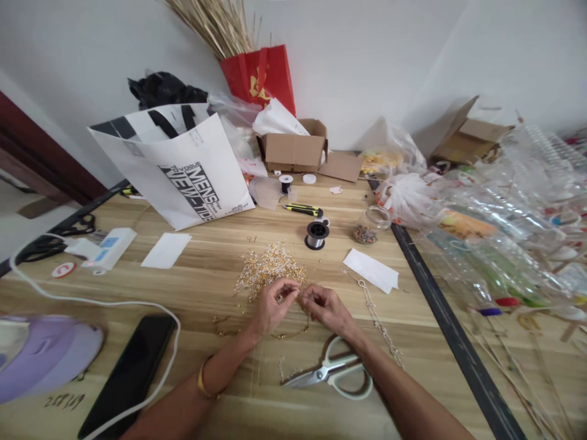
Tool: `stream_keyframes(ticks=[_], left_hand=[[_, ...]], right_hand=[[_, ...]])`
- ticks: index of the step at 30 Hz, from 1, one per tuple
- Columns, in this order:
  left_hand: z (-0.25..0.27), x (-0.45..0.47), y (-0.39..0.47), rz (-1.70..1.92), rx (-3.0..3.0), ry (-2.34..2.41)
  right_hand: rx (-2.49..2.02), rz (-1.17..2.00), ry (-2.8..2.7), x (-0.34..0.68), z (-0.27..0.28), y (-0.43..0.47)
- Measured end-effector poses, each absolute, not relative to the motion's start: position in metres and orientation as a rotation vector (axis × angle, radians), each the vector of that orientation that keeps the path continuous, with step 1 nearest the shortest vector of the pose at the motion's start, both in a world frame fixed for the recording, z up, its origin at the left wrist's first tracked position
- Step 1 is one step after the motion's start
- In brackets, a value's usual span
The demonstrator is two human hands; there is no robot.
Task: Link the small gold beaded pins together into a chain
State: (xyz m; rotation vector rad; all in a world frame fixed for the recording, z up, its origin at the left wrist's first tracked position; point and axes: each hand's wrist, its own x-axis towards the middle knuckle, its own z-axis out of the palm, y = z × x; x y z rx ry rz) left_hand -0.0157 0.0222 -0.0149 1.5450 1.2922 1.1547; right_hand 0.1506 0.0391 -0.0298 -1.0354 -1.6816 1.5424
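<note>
Just in front of a pile of gold and clear beads [270, 267], my two hands meet with their fingertips almost touching. My left hand [274, 305] is closed in a pinch; whatever lies between its fingers is too small to make out. Thumb and fingers of my right hand [328, 310] are pinched too, at the upper end of a thin gold beaded strand [291, 334] that curves across the table below the hands. White-handled scissors [337, 370] lie under my right forearm, beside a short clear-beaded piece [288, 373]. To the right rests a pale beaded chain [376, 319].
Behind the beads are a wire spool [317, 235], a yellow-black utility knife [302, 210] and a glass jar [370, 225] of beads. A phone [131, 373] and white cable [114, 303] lie left. Plastic bottles [490, 244] crowd the right; a white bag [178, 165] stands behind.
</note>
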Motion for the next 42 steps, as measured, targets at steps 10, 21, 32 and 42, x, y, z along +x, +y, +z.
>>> stream_keyframes(ticks=[10, 21, 32, 42], left_hand=[[-0.019, -0.012, 0.022, 0.975, 1.259, 1.003], [-0.021, -0.010, 0.022, 0.973, 1.255, 1.035], [-0.025, -0.012, 0.023, 0.932, 1.317, 1.028], [-0.030, -0.014, 0.024, 0.934, 1.325, 1.048]], right_hand=[[-1.023, 1.592, -1.549, 0.151, -0.021, 0.038], [-1.001, 1.382, -1.670, 0.151, -0.015, 0.036], [-0.974, 1.382, -1.666, 0.150, -0.017, 0.033], [-1.020, 1.406, -1.626, 0.152, -0.018, 0.035]])
